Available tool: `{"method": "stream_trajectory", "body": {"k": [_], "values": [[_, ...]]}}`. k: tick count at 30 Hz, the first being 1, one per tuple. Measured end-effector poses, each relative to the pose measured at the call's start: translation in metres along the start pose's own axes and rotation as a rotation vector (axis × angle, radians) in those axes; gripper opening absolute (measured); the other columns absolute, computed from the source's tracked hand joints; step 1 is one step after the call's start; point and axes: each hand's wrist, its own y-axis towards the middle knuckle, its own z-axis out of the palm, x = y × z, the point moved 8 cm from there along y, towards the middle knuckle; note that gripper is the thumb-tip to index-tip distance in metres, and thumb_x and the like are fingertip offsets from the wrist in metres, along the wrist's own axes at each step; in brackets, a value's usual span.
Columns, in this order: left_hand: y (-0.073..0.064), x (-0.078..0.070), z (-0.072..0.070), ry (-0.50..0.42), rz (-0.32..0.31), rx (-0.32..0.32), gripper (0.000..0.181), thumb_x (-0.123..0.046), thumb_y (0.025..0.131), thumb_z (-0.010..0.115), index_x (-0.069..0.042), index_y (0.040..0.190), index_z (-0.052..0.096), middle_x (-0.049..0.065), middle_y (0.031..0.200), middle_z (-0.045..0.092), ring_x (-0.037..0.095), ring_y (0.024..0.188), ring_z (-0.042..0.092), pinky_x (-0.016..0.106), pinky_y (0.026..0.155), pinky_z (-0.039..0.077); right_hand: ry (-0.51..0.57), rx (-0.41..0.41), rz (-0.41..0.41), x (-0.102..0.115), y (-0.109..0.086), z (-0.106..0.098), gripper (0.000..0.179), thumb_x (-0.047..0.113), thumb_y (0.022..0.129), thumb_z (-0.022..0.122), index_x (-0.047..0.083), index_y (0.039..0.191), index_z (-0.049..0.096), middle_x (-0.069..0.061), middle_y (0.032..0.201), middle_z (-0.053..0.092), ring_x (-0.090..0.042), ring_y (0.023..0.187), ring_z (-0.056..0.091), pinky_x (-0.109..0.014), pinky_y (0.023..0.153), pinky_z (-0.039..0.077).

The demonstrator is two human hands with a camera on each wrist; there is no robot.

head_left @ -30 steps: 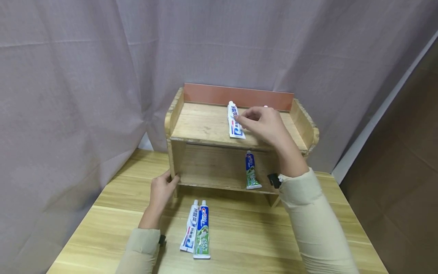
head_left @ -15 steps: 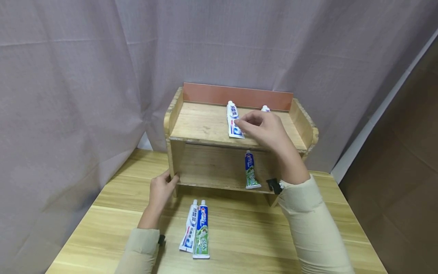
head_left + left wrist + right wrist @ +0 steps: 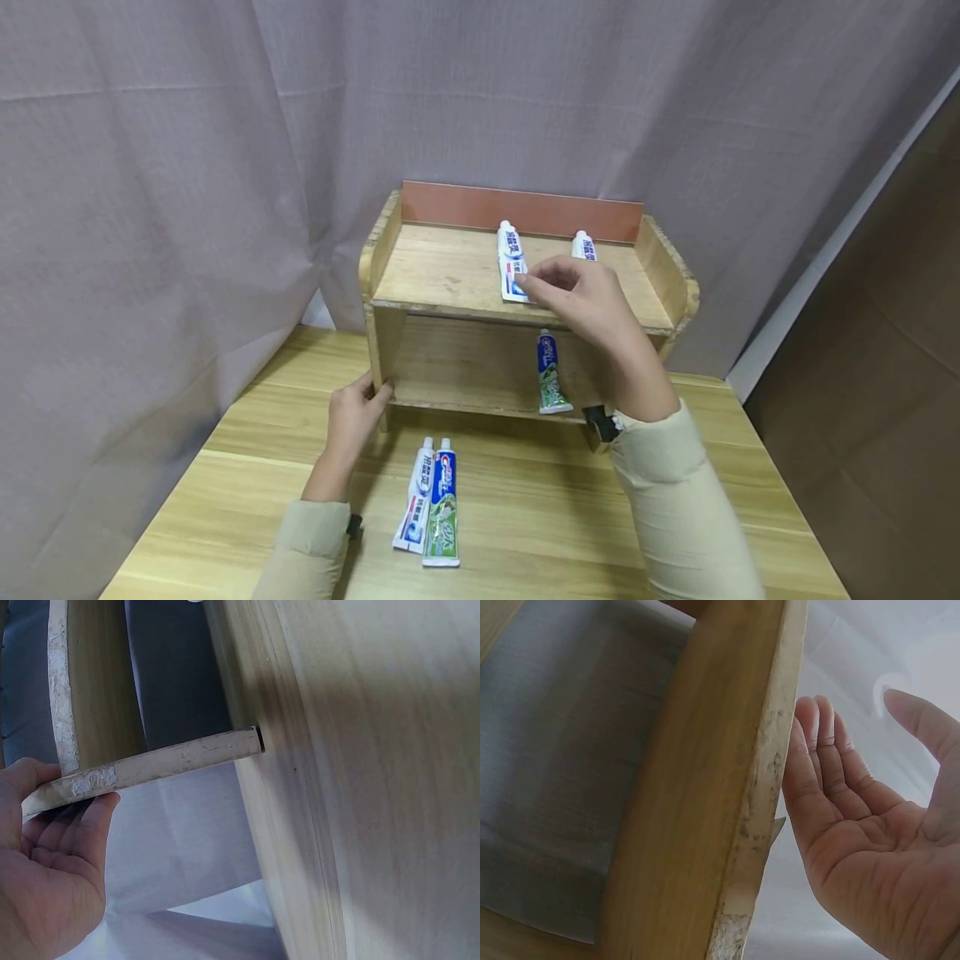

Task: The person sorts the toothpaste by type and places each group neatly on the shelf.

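Note:
A small two-tier wooden shelf stands on the table. My left hand grips the lower part of its left side panel, thumb on one face and fingers on the other. Above the top tier is my right hand, fingers relaxed and holding nothing, its fingertips overlapping the lower end of a white toothpaste tube. The right wrist view shows that hand's thumb apart from the fingers, beside the board edge. A second white toothpaste tube lies to the right, partly hidden behind the hand.
On the lower tier lies a blue-green toothpaste tube. In front of the shelf, a white tube and a blue-green tube lie side by side on the wooden table. A grey curtain hangs close behind.
My right hand has drawn slightly back toward the front edge of the top tier, uncovering more of the right white tube. My left hand keeps its hold on the side panel.

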Motion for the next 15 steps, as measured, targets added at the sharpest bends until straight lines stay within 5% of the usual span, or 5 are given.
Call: {"method": "stream_trajectory", "body": {"k": [15], "values": [[0.0,0.001,0.001,0.001,-0.012,0.005,0.032,-0.021,0.095,0.069,-0.004,0.122,0.072,0.021,0.096,0.075,0.032,0.081,0.075,0.031,0.065,0.064,0.239,0.06,0.019,-0.004,-0.016,0.013,0.034,0.028,0.094,0.073,-0.002,0.107,0.07,-0.017,0.098,0.072,-0.024,0.09,0.07,-0.035,0.085,0.062]]}}
